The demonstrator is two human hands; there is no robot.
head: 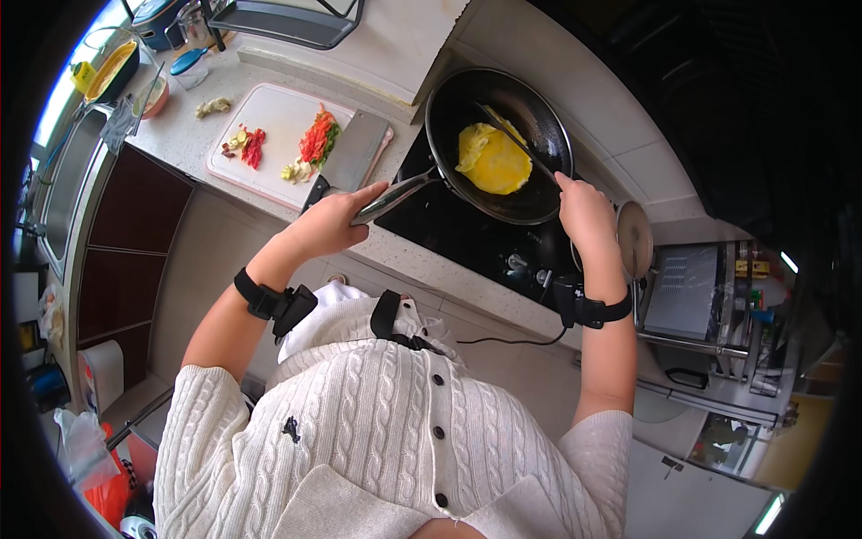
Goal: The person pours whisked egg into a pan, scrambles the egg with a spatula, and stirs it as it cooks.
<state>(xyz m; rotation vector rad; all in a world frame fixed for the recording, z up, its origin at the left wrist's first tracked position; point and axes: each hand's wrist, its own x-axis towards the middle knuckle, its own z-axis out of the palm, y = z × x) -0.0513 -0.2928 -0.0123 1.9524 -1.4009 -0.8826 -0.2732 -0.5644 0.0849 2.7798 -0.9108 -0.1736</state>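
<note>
A dark wok (552,128) sits over the black gas stove (465,236), and its metal handle (397,194) is in the grip of my left hand (337,219). Yellow egg (495,162) lies spread in the wok, its upper left side folded or wrinkled. My right hand (586,212) holds a dark spatula (522,143) whose far end reaches over the upper part of the egg. To the left of the wok, a cleaver (355,149) rests on the right side of a white cutting board (269,108), beside shredded red and green vegetables (320,141), chopped garlic (297,171) and red pepper pieces (254,148).
Ginger (213,107), a blue-lidded container (190,67) and a pink bowl (153,98) stand along the counter near the sink (67,182). A round lid (634,236) is upright right of the stove. Tiled wall borders the wok's far side.
</note>
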